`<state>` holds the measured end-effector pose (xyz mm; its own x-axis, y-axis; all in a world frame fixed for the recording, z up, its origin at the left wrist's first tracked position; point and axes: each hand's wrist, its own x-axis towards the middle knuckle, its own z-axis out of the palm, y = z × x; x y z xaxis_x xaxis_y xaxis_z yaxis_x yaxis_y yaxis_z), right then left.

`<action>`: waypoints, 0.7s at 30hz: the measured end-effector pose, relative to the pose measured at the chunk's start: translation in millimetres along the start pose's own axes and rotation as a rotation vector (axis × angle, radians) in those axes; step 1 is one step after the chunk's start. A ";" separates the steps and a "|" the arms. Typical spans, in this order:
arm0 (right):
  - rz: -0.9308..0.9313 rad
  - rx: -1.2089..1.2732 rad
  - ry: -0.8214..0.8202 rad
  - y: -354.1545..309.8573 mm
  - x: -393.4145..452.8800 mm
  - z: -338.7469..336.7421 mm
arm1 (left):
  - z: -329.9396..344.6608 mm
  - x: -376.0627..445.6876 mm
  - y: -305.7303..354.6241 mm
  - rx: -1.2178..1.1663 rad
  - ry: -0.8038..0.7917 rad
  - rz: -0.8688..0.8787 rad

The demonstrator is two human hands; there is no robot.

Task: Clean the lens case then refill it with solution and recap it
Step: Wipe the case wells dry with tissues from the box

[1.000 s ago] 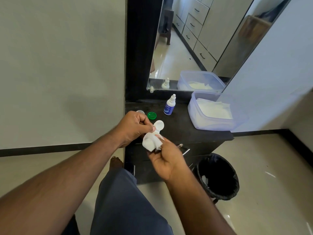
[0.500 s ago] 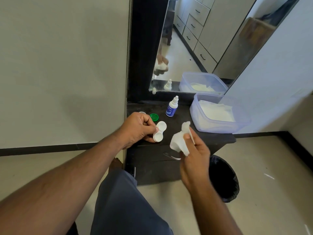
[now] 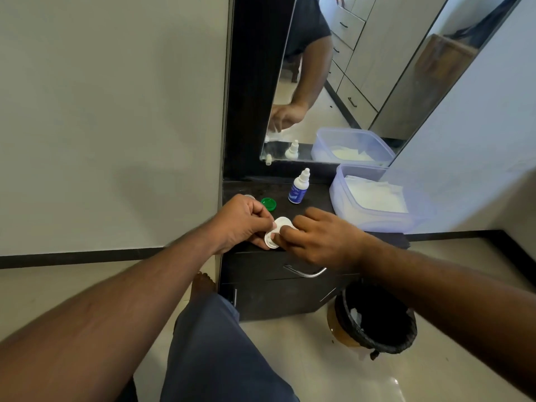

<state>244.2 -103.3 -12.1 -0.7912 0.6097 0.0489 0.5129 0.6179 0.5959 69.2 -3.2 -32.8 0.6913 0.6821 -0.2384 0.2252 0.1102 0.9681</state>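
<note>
The white lens case (image 3: 275, 231) has both wells uncapped and is held just above the front of the dark cabinet top (image 3: 316, 204). My left hand (image 3: 243, 221) pinches its left side. My right hand (image 3: 319, 239) has its fingertips on the case's right well, and no tissue shows in it. A green cap (image 3: 268, 203) lies behind the case, and a second pale cap (image 3: 249, 196) peeks out behind my left hand. The blue and white solution bottle (image 3: 298, 188) stands capped further back.
A clear plastic box of white tissues (image 3: 374, 198) sits at the right of the cabinet top. A mirror (image 3: 333, 97) stands behind. A black-lined bin (image 3: 377, 320) with white paper inside is on the floor at the right. A drawer handle (image 3: 304, 272) is below my hands.
My right hand held a crumpled tissue at the case, then swung right with it. It is now back on the case without the tissue. My left hand kept the case throughout.
</note>
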 end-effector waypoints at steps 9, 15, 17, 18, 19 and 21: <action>-0.016 -0.034 -0.067 -0.5 2.5 -5.5 | 0.9 -2.5 3.7 0.044 -0.023 0.005; 0.173 0.007 -0.043 -26.7 -1.5 2.4 | -0.3 0.4 0.5 0.045 -0.042 -0.003; 0.254 0.045 -0.050 -38.0 -1.3 4.3 | 0.5 0.1 0.0 0.051 -0.034 0.003; 0.314 0.068 -0.050 -44.9 -0.1 4.6 | 0.8 -0.3 -0.1 0.053 -0.026 0.007; 0.386 0.092 -0.045 -51.4 1.4 5.0 | 1.1 -0.7 -0.2 0.052 -0.018 0.010; 0.517 0.138 -0.025 -61.9 5.8 5.7 | 1.3 -1.2 -0.2 0.040 -0.010 0.012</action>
<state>209.8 -135.2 -53.3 -0.4160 0.8625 0.2883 0.8741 0.2919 0.3882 69.3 -5.0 -32.8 0.7009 0.6760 -0.2274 0.2435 0.0729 0.9671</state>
